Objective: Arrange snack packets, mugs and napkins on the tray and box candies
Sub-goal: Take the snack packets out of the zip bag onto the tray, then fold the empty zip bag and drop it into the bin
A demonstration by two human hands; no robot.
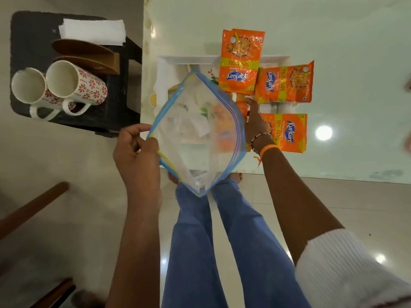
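Overhead, a glossy pale-green bench [333, 30] fills twelve to three o'clock above a tiled floor [333, 207]. Its white tray [164, 61] carries three Kurkure packets [241, 61]. Left hand [138, 150] and right hand [255, 121] grip an open zip bag [195, 134]. Two mugs [73, 83] and napkins [92, 31] sit at ten o'clock on a black stool [29, 30].

Head camera looks steeply down, close over the table [333, 30].

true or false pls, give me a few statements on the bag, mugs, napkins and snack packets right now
1. Both hands hold the clear zip bag open. True: left hand, right hand.
2. The two mugs are on the tray. False: they stand on the dark side table.
3. The snack packets are blue. False: they are orange.
4. The napkins sit on the side table. True.
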